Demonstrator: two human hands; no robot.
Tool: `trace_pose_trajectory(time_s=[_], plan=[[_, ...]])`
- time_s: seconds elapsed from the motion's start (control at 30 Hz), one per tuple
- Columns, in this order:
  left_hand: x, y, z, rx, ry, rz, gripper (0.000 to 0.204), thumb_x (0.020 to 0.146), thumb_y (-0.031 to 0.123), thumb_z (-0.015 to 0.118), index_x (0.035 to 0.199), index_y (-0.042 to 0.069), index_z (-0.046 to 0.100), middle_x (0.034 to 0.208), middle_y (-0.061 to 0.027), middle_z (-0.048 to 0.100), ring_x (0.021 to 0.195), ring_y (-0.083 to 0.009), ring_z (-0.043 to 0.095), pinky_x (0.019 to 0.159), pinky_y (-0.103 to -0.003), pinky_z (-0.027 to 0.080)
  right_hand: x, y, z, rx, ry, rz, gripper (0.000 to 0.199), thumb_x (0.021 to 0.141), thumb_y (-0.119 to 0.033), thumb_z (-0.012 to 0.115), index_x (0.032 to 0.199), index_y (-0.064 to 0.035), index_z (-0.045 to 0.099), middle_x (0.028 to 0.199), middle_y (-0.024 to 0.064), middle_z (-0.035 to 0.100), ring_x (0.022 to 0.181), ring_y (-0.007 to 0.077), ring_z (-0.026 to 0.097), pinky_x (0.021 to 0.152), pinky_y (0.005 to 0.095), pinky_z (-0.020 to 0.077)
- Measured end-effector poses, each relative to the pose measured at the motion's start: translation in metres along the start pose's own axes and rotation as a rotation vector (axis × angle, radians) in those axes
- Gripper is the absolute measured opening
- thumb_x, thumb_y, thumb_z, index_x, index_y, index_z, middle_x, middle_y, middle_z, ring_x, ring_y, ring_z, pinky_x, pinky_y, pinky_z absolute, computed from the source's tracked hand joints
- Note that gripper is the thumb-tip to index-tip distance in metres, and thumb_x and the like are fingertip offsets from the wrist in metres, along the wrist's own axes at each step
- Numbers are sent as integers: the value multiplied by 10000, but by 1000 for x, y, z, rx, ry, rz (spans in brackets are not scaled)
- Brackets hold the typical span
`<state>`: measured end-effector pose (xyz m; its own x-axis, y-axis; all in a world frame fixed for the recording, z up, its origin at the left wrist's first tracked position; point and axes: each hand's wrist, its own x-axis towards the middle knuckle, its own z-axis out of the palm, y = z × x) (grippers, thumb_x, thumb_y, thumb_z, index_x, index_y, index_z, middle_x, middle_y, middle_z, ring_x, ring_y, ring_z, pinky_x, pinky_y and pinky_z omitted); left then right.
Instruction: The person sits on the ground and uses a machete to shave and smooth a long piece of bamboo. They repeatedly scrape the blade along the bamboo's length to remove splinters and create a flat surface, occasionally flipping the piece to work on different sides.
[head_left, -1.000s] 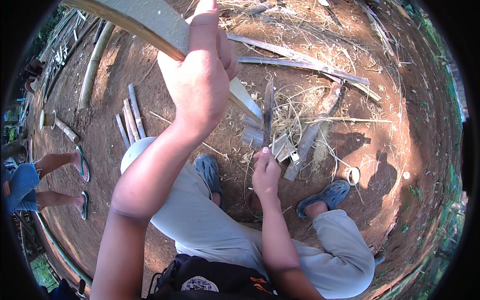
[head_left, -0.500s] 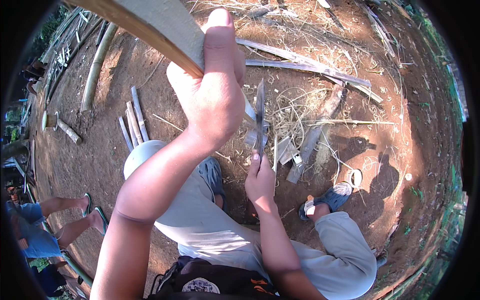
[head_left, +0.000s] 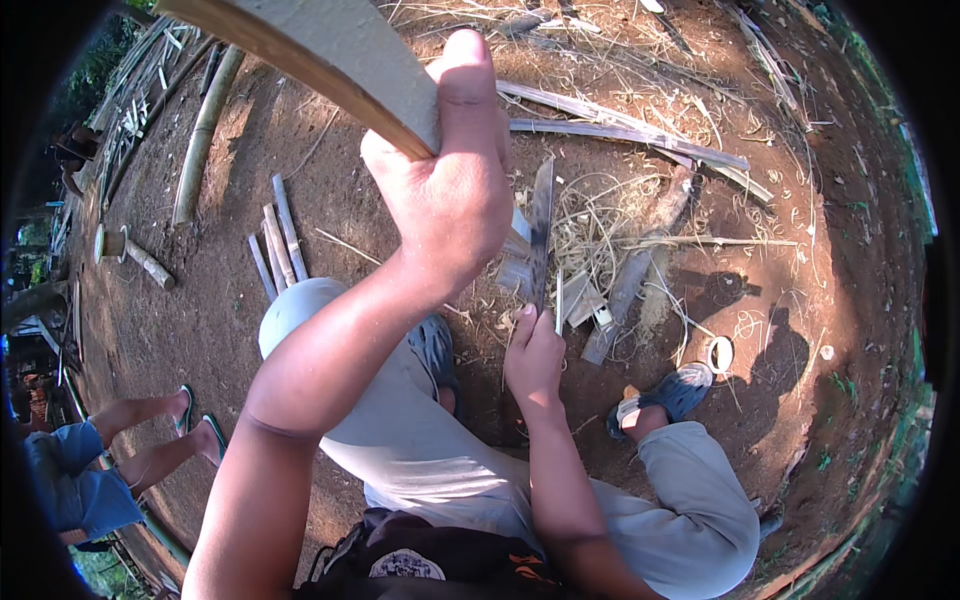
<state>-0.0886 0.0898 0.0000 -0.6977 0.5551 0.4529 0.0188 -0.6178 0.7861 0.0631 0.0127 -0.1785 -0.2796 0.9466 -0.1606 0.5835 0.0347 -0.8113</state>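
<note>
Your left hand (head_left: 445, 190) sits at upper centre of the frame, fingers wrapped tight and thumb laid along the top of a split bamboo slat (head_left: 330, 60) that runs out to the upper left; the slat's far end leaves the frame. Your right hand (head_left: 533, 355), just below centre, is clenched on the handle of a long knife (head_left: 541, 235) whose blade stands nearly upright, tip toward the top of the frame, just right of the left hand. Whether the edge touches the slat cannot be told: the left hand hides the meeting point. In my judgement the work in hand is paring or splitting the slat, and it is done well if you keep the left thumb and knuckles behind the edge's line, let the blade follow the grain, and hold the slat steady against your knee (head_left: 300, 310). Your sandalled right foot (head_left: 675, 392) lies at lower right, near the heap of shavings and offcuts (head_left: 600, 250) right of centre; keep the blade's path away from it. As to containers, none shows with contents; a small pale ring-shaped object (head_left: 719, 354) lies on the dirt at right, and its kind cannot be told. Another person's legs (head_left: 150, 440) stand at lower left, well apart.
</note>
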Motion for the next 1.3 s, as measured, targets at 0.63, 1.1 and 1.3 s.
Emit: trace_pose_trajectory(time_s=[0.63, 1.1, 1.3], plan=[[14, 16, -4, -88, 10, -131, 296, 1015, 168, 546, 738, 63, 556, 558, 61, 434, 470, -22, 360, 421, -232, 258, 19, -16, -12, 194, -114, 40, 286, 980, -116, 451, 1209, 17, 558, 841, 233, 672, 753, 433, 657, 698, 475, 508], [10, 2, 4, -43, 40, -125, 298, 1022, 166, 552, 757, 33, 580, 628, 82, 459, 613, -13, 387, 510, -232, 326, 6, -55, -18, 428, 217, -189, 288, 1054, -231, 432, 1176, -1, 557, 620, 16, 485, 492, 81, 447, 449, 267, 346], [9, -1, 7, 11, 3, -71, 325, 1030, 174, 530, 737, 32, 532, 608, 74, 426, 586, -14, 358, 490, -240, 304, 4, 29, 22, -45, 30, -31, 302, 1045, -231, 411, 1039, 6, 597, 732, 212, 629, 658, 404, 615, 591, 458, 452]])
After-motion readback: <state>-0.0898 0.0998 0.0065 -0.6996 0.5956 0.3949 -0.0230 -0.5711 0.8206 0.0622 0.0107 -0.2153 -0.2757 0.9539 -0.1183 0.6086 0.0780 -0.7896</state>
